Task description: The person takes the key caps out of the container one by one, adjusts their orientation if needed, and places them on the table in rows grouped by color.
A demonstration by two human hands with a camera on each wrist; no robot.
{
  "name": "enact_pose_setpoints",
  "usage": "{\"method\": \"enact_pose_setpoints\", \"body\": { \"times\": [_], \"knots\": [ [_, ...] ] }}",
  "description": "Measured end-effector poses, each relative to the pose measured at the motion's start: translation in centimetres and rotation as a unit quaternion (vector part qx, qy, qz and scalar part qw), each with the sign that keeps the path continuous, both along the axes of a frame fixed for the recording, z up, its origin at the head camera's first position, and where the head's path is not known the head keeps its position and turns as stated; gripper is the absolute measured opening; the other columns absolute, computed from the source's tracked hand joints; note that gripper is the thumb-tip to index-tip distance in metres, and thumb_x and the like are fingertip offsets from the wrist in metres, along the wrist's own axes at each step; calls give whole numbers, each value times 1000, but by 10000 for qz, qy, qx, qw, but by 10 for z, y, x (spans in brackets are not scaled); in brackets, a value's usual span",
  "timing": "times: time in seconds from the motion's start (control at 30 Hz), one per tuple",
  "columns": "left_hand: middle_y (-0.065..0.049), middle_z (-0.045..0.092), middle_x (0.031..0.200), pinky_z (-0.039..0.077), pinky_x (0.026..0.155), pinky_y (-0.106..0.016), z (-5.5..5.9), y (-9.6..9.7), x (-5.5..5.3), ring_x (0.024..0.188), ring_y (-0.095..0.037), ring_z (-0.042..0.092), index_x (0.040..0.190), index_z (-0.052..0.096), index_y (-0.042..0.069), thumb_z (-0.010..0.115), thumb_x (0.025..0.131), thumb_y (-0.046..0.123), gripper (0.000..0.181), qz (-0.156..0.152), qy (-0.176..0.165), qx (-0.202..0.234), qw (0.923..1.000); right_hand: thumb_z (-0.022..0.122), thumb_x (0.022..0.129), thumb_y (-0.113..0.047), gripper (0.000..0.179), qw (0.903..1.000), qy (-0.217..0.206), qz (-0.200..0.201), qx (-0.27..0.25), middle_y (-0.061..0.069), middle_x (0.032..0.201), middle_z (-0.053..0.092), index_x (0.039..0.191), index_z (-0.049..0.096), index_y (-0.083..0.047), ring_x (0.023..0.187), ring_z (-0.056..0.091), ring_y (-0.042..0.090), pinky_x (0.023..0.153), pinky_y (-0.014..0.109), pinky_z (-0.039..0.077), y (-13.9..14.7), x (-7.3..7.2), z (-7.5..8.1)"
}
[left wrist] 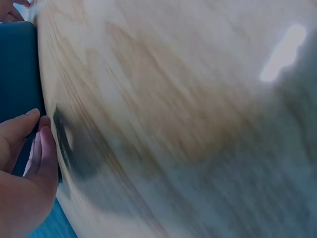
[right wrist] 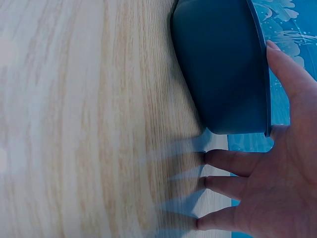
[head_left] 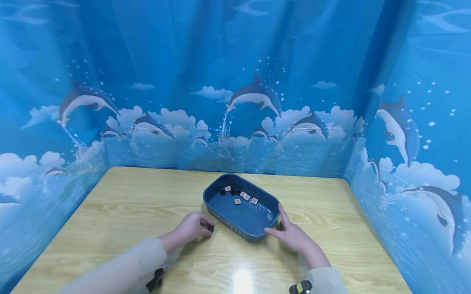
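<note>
A dark blue rectangular bin (head_left: 240,216) sits slanted on the table, with several small white square tiles (head_left: 238,201) bearing reddish marks inside. A few black pieces (head_left: 233,190) lie among them near the far wall. Just outside the bin's near left side, my left hand (head_left: 194,227) pinches a small black piece (head_left: 210,228) between thumb and fingers, low over the table. In the left wrist view that piece is hidden behind the fingers. My right hand (head_left: 292,235) is spread at the bin's right end, thumb and forefinger touching the rim, other fingertips (right wrist: 210,157) down at the table.
The wooden table (head_left: 145,195) reaches back to a blue curtain (head_left: 163,72) printed with dolphins, which also hangs along both sides. Black wrist cameras (head_left: 301,290) sit at both cuffs. A bright light reflection (head_left: 243,287) shows on the near tabletop.
</note>
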State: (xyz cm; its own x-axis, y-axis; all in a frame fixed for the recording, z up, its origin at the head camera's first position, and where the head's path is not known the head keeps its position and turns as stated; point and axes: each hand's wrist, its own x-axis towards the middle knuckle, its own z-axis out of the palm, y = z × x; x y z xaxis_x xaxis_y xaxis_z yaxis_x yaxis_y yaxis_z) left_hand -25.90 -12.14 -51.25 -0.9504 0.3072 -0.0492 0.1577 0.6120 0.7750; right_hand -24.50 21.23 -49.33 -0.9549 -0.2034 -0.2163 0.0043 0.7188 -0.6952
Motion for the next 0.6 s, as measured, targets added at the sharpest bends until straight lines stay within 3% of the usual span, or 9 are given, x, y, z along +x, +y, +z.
{"method": "enact_pose_setpoints", "body": {
  "times": [0.4,0.6],
  "knots": [
    [-1,72,91,56,77,-34,-5,1,-6,84,-16,66,94,76,9,82,76,6,19,-168,31,-708,9973,61,89,-57,101,10000,21,29,33,32,145,36,157,-2,-18,128,36,55,103,69,26,-1,-1,-2],
    [-2,72,88,56,74,-32,-5,4,-4,80,-15,66,90,76,8,83,75,8,17,-388,312,-888,9948,61,88,-58,102,10000,-22,-15,11,31,147,34,157,-4,-19,129,36,55,103,69,26,-1,-1,-2]
  ]
}}
